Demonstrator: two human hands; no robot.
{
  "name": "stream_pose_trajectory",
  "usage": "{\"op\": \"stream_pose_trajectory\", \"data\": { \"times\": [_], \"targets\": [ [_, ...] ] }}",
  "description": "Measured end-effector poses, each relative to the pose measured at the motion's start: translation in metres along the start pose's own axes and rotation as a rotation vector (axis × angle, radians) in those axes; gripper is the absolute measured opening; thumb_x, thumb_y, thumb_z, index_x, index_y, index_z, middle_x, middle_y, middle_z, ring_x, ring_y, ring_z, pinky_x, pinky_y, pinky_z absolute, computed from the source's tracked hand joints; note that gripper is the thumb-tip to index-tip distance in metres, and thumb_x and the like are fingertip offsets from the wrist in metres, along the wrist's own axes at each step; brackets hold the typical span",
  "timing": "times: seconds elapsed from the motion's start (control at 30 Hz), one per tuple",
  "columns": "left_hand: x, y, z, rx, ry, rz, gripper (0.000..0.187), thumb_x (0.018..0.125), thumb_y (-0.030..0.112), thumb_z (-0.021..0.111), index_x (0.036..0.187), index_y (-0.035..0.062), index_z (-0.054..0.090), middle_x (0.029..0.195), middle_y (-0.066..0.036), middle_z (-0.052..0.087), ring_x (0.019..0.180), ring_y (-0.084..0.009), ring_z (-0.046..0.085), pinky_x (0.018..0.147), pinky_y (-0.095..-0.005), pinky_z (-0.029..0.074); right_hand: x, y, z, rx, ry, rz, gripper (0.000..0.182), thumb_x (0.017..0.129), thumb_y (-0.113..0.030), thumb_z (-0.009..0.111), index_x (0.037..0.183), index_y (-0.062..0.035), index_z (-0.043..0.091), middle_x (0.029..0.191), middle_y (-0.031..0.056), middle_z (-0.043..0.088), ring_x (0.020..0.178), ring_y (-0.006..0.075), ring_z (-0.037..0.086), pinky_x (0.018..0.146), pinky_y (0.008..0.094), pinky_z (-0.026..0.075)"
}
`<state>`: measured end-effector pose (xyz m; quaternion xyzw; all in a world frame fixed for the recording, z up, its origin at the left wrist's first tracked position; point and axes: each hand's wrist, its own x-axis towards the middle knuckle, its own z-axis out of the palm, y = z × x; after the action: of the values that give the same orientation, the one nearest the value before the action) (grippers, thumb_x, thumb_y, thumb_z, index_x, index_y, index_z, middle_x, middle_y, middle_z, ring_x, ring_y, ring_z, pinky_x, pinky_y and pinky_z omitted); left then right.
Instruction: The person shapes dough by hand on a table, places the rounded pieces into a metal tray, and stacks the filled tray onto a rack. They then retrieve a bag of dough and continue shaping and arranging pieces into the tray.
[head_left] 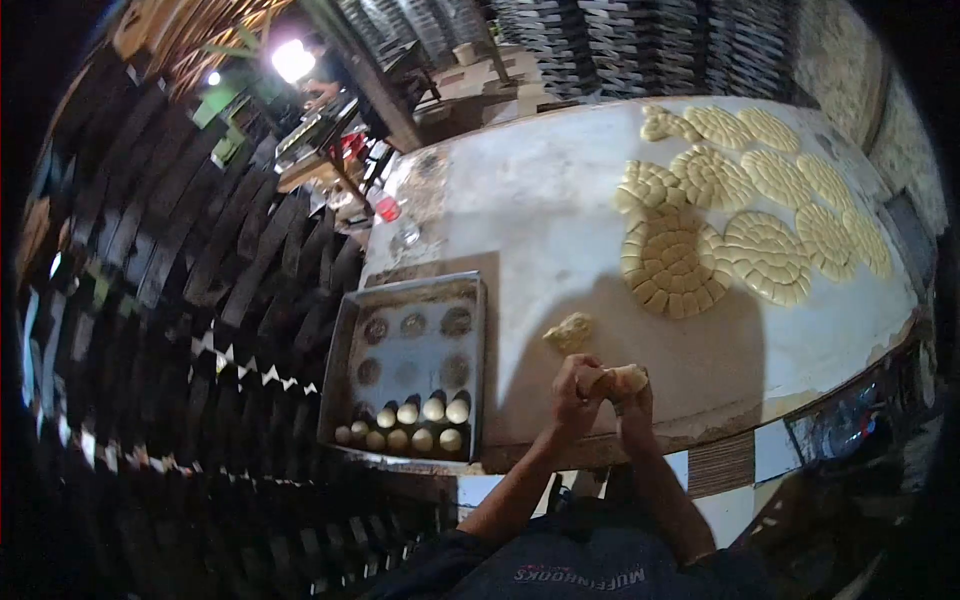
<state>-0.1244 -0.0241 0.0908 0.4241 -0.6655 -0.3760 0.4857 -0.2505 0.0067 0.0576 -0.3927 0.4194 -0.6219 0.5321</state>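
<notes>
Close together over the table's near edge, my left hand [577, 392] and my right hand [630, 387] are both closed on a pale piece of dough [626, 378]. Just beyond them a small lump of dough [569, 332] lies on the table [540, 230]. To the left stands a metal tray [478, 350] with several round dough balls [422, 439] in its near part and dark round marks farther back. Flat rounds of dough cut into pieces [676, 266] cover the right part of the table.
A clear bottle with a red label [387, 208] is at the table's far left corner. Dark woven slats [150, 240] run along the left. Another person [325, 92] is at a separate work surface in the back left, near a bright lamp [293, 61].
</notes>
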Motion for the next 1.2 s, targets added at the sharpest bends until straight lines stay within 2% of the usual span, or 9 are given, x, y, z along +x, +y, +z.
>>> {"op": "stream_pose_trajectory", "data": {
  "times": [0.17,0.33,0.4,0.53,0.6,0.7,0.87,1.03,1.2],
  "targets": [
    [-0.047,-0.029,-0.075,0.136,-0.010,0.167,0.039,0.082,0.009,0.079,0.111,0.0012,0.053,0.107,-0.010,0.057,0.094,-0.0162,0.061,0.079,-0.0280,0.052,-0.032,-0.016,0.005,-0.264,0.048,0.142,0.039,0.090,-0.013,0.069,0.119,-0.0048,0.044,0.100,0.0083,0.060,0.092,0.0145,0.059,0.079,0.0283,0.051],
    [-0.087,-0.036,-0.056,-0.024,0.391,-0.509,0.030,0.091,0.023,0.069,0.103,0.0000,0.055,0.102,-0.009,0.054,0.092,-0.0199,0.058,0.084,-0.0341,0.048,-0.033,-0.008,-0.046,-0.070,0.440,0.222,0.032,0.093,-0.016,0.060,0.119,-0.0085,0.043,0.100,0.0066,0.055,0.083,0.0146,0.058,0.068,0.0294,0.050],
    [-0.124,-0.088,-0.038,0.085,0.484,-0.477,0.035,0.092,0.027,0.065,0.111,0.0009,0.052,0.111,-0.021,0.056,0.104,-0.0319,0.059,0.088,-0.0413,0.048,-0.023,0.005,-0.080,-0.147,0.516,0.167,0.030,0.094,-0.020,0.057,0.118,-0.0087,0.043,0.098,0.0055,0.053,0.082,0.0140,0.056,0.065,0.0308,0.047],
    [-0.111,-0.071,-0.052,0.466,0.005,-0.034,0.026,0.086,0.027,0.069,0.097,0.0052,0.061,0.101,-0.020,0.055,0.090,-0.0370,0.053,0.086,-0.0476,0.045,-0.013,0.021,-0.164,-0.547,0.079,-0.209,0.034,0.090,-0.036,0.060,0.105,-0.0065,0.052,0.092,0.0061,0.052,0.085,0.0214,0.054,0.075,0.0384,0.045],
    [-0.071,-0.047,-0.068,0.926,-0.293,-0.048,0.025,0.080,0.029,0.076,0.085,0.0077,0.063,0.101,-0.019,0.056,0.088,-0.0374,0.053,0.082,-0.0473,0.045,0.001,0.009,-0.188,-1.513,-0.461,-0.535,0.038,0.084,-0.043,0.064,0.092,-0.0064,0.057,0.091,0.0119,0.051,0.090,0.0301,0.053,0.085,0.0465,0.042],
    [-0.003,-0.060,-0.049,0.893,0.026,0.007,0.026,0.078,0.027,0.078,0.080,0.0076,0.062,0.093,-0.014,0.059,0.087,-0.0342,0.054,0.079,-0.0452,0.045,0.069,0.017,-0.178,-1.417,-0.432,-0.535,0.036,0.080,-0.039,0.065,0.089,-0.0041,0.059,0.092,0.0179,0.051,0.093,0.0380,0.050,0.089,0.0517,0.038],
    [0.015,-0.045,0.040,0.542,-0.081,-0.270,0.018,0.082,0.017,0.072,0.080,0.0068,0.058,0.082,-0.011,0.060,0.083,-0.0303,0.057,0.078,-0.0455,0.044,0.068,0.059,-0.104,-1.354,-0.504,-0.461,0.040,0.079,-0.025,0.065,0.106,0.0039,0.058,0.106,0.0250,0.056,0.112,0.0449,0.050,0.105,0.0533,0.037],
    [-0.080,-0.090,0.012,0.901,-0.272,0.195,0.015,0.091,0.015,0.059,0.101,0.0052,0.064,0.100,-0.016,0.066,0.098,-0.0342,0.061,0.093,-0.0456,0.045,0.047,0.002,-0.174,-1.195,-1.056,-0.584,0.035,0.075,-0.016,0.064,0.102,0.0063,0.058,0.105,0.0264,0.057,0.114,0.0441,0.050,0.109,0.0536,0.034],
    [0.003,-0.098,-0.018,0.879,0.020,-0.023,0.012,0.088,0.019,0.063,0.095,0.0086,0.063,0.094,-0.011,0.065,0.091,-0.0342,0.060,0.089,-0.0455,0.046,0.130,0.019,-0.141,-1.264,-0.800,-0.450,0.035,0.075,-0.018,0.066,0.098,0.0058,0.058,0.103,0.0247,0.057,0.110,0.0416,0.052,0.110,0.0537,0.033]
  ]
}}
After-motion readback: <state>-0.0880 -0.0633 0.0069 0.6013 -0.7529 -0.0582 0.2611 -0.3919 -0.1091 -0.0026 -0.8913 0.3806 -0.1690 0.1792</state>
